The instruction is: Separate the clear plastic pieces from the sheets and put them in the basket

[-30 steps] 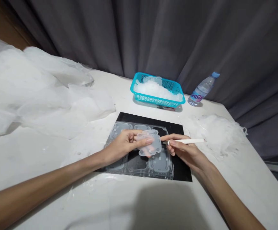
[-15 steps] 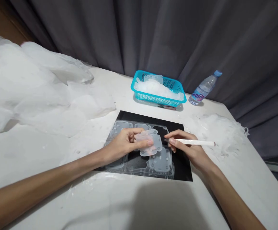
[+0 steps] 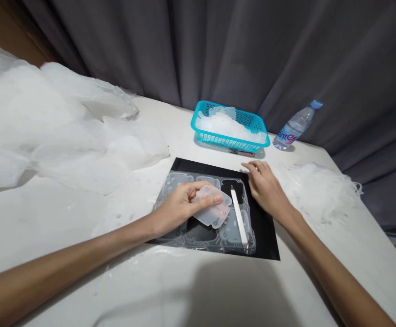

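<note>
My left hand [image 3: 180,203] pinches a translucent plastic cut-out piece [image 3: 214,210] with rounded corners between thumb and fingers, holding it above a clear plastic sheet [image 3: 203,245]. That sheet carries several similar pieces and lies on a black mat [image 3: 268,245]. Across the sheet's right part rests a white pen-shaped tool [image 3: 239,218], its dark pointed tip facing away from me. My right hand [image 3: 264,184] holds nothing; its fingers reach out over the mat's far right edge, apart from the tool.
A blue basket [image 3: 232,144] full of translucent pieces stands at the back, with a small pinkish tool [image 3: 245,153] by its front. Right of it is a water bottle [image 3: 292,129]. Plastic scraps [image 3: 323,193] are heaped at right; filmy white plastic [image 3: 64,122] covers the left.
My right hand has let go of the white pen-shaped tool, now lying on the sheet, and moved away toward the basket. The piece in my left hand has tilted.
</note>
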`<state>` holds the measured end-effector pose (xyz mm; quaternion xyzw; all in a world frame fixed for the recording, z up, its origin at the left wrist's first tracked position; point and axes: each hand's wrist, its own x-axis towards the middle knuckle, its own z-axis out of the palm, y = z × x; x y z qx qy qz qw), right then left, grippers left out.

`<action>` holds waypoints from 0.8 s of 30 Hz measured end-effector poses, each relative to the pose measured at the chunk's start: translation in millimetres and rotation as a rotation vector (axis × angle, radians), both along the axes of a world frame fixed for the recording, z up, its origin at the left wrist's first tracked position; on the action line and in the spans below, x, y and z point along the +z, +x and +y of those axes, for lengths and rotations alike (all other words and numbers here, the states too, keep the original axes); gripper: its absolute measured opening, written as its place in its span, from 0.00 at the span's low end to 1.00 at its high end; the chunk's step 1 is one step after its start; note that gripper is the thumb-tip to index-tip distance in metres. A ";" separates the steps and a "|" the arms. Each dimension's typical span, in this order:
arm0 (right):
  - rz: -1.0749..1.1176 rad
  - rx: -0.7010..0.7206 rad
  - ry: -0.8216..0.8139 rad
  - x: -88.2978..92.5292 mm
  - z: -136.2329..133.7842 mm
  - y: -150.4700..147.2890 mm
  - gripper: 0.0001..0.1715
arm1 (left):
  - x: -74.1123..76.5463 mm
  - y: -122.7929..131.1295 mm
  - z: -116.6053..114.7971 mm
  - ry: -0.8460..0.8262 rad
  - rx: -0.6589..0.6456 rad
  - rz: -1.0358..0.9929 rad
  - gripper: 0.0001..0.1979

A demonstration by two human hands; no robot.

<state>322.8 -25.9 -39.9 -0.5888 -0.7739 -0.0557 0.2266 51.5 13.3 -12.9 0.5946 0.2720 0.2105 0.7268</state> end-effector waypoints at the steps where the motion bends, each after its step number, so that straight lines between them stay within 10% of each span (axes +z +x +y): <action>1: -0.017 -0.010 0.026 -2.2 12.9 5.1 0.25 | -0.5 -0.4 -0.5 0.008 0.001 0.010 0.15; 7: -0.093 -0.092 0.018 -19.0 59.3 20.9 0.20 | -2.2 -0.6 -5.4 0.001 0.007 0.033 0.16; 16: -0.145 -0.212 0.005 -13.6 52.7 11.4 0.20 | 1.5 -2.3 -13.5 -0.023 0.037 0.030 0.15; 21: 0.455 -0.244 0.028 8.3 7.6 -11.0 0.20 | 3.4 0.2 -17.6 -0.065 0.052 -0.001 0.14; 24: 0.837 -0.142 -0.246 27.0 -30.9 -29.1 0.23 | 4.6 0.8 -18.6 -0.072 0.083 0.004 0.14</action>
